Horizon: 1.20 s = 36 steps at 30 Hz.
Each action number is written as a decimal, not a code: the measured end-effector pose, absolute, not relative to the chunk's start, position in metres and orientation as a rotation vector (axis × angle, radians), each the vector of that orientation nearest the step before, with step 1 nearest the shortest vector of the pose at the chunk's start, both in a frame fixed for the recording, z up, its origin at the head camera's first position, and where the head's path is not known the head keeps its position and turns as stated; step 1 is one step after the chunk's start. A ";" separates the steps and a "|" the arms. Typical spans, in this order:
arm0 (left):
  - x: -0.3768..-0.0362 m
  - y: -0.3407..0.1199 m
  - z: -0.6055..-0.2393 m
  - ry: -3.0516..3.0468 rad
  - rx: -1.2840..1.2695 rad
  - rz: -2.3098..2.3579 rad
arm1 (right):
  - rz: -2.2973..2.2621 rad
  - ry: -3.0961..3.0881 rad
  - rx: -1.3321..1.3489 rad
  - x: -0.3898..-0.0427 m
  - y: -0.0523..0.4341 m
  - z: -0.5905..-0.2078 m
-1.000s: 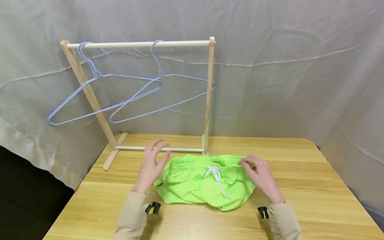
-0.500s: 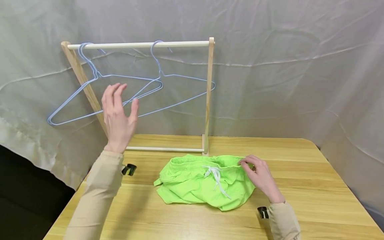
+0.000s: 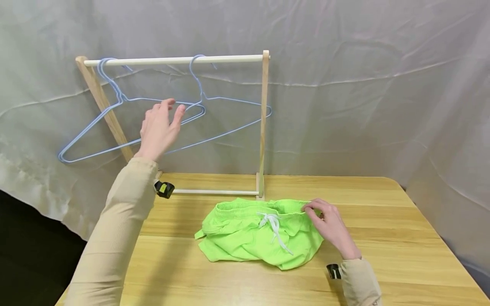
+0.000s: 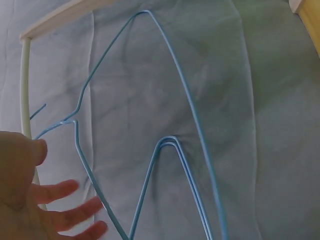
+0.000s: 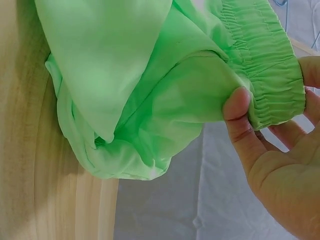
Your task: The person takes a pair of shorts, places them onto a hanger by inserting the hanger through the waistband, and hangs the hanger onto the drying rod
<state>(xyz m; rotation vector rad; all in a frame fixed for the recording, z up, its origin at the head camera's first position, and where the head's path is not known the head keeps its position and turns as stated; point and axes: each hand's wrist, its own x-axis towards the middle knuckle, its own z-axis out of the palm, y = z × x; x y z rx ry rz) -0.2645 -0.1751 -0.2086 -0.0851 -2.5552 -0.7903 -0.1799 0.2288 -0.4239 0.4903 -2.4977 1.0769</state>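
Bright green shorts (image 3: pixel 256 238) with a white drawstring (image 3: pixel 274 227) lie bunched on the table, their elastic waistband facing up. My right hand (image 3: pixel 330 223) pinches the waistband's right end; in the right wrist view the thumb (image 5: pixel 237 105) presses the waistband (image 5: pixel 270 65) from one side with fingers on the other. Raised in front of the rack, my left hand (image 3: pixel 158 129) has its fingers spread and holds nothing. Closest to it is a single blue wire hanger (image 3: pixel 214 138), whose neck (image 4: pixel 67 121) shows just beyond the hand in the left wrist view.
A wooden rack with a white top rail (image 3: pixel 160 61) stands at the back left of the table (image 3: pixel 367 238). More blue hangers (image 3: pixel 82 136) hang together at its left end. Grey cloth (image 3: pixel 344 119) covers the wall behind.
My left hand has left the shorts' left side and risen to the hangers, lately shifting slightly right and up. The right hand keeps its pinch on the waistband.
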 end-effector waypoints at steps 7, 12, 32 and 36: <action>-0.281 -0.168 -0.200 -2.728 -0.060 -0.816 | 1.075 -2.526 0.465 -0.181 0.229 -0.424; -0.289 -0.164 -0.203 -2.713 -0.043 -0.867 | 1.079 -2.533 0.473 -0.181 0.229 -0.425; -0.293 -0.152 -0.205 -2.462 0.039 -0.945 | 1.090 -2.535 0.469 -0.181 0.229 -0.426; -0.291 -0.153 -0.202 -2.400 0.064 -1.001 | 1.089 -2.541 0.462 -0.181 0.229 -0.426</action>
